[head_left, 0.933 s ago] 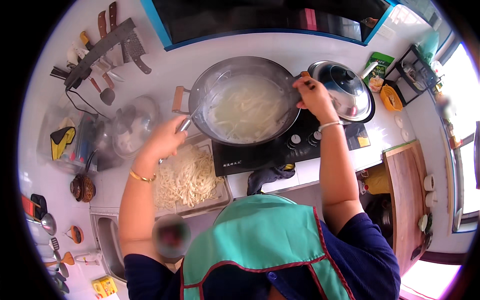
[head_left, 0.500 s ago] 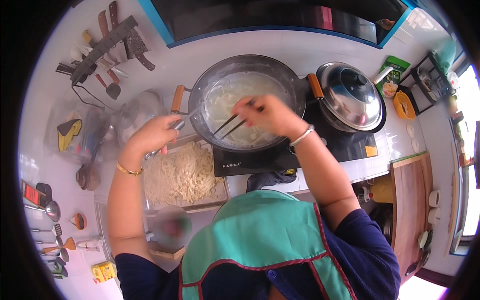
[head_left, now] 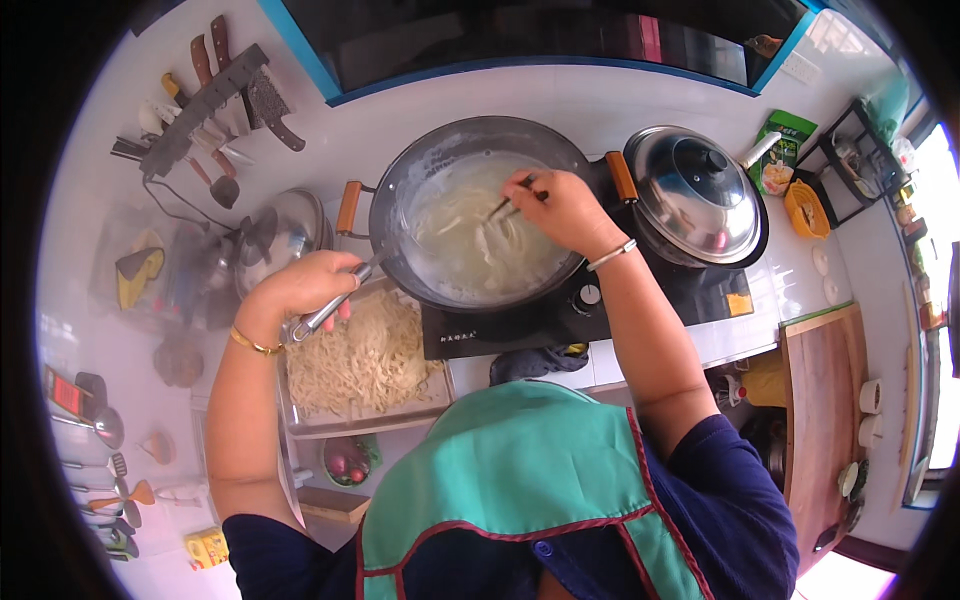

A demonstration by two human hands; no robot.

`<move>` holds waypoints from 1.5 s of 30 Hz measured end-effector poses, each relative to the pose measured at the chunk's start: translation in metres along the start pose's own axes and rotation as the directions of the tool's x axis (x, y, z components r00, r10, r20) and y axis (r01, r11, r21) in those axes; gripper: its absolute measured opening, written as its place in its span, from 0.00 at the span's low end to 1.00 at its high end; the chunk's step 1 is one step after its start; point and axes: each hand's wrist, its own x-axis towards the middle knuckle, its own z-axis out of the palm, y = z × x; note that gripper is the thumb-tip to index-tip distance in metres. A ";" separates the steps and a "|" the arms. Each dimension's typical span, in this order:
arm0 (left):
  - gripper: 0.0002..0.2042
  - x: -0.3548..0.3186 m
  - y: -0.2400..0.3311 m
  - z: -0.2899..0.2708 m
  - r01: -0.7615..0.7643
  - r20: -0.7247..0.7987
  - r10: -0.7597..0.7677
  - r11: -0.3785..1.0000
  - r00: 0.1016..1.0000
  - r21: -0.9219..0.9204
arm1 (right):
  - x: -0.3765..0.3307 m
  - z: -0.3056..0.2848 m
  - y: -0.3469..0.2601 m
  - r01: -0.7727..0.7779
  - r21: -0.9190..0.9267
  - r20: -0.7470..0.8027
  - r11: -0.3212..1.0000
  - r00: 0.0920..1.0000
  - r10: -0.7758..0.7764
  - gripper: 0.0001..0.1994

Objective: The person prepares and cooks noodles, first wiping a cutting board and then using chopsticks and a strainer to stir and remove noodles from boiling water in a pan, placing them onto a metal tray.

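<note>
A deep dark wok (head_left: pixel 385 225) with wooden side handles holds cloudy, pale liquid and noodles (head_left: pixel 510 240). My right hand (head_left: pixel 568 208) is over the wok's right side, closed around dark chopsticks (head_left: pixel 500 208) whose tips reach down among the noodles. My left hand (head_left: pixel 305 285) is at the wok's lower left, wrapped round the metal handle (head_left: pixel 325 312) of a long utensil. This handle slants up to the wok's rim; I cannot make out the utensil's head. Below the left hand lies a tray (head_left: pixel 400 420) heaped with pale raw noodles (head_left: pixel 365 365).
A lidded pot (head_left: pixel 695 195) stands right of the wok on the black cooktop (head_left: pixel 480 335). Knives hang on a wall rack (head_left: pixel 205 110) at the upper left. Beyond my left hand is a lid (head_left: pixel 285 240). A dark cloth (head_left: pixel 540 365) lies at the front edge.
My right hand has moved slightly up and right, with the chopsticks now in among the noodles. The left hand and its handle have shifted slightly down and left.
</note>
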 end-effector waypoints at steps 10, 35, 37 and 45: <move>0.17 0.020 -0.012 0.013 -0.012 0.020 0.021 0.929 1.000 -0.369 | 0.039 -0.006 0.021 -0.186 0.076 -0.279 0.980 0.939 0.200 0.10; 0.17 0.075 -0.003 0.076 -0.248 -0.186 0.167 0.734 0.968 -0.632 | -0.016 0.001 0.032 -0.210 0.328 -0.021 0.921 0.973 0.229 0.09; 0.19 0.068 -0.002 0.073 -0.213 -0.175 0.138 0.805 0.975 -0.554 | -0.009 -0.005 0.036 -0.198 0.157 -0.198 0.968 0.953 0.228 0.08; 0.17 0.077 0.016 0.082 -0.205 -0.127 0.163 0.830 0.978 -0.519 | -0.002 -0.020 0.031 0.012 0.261 -0.465 0.965 0.878 0.115 0.07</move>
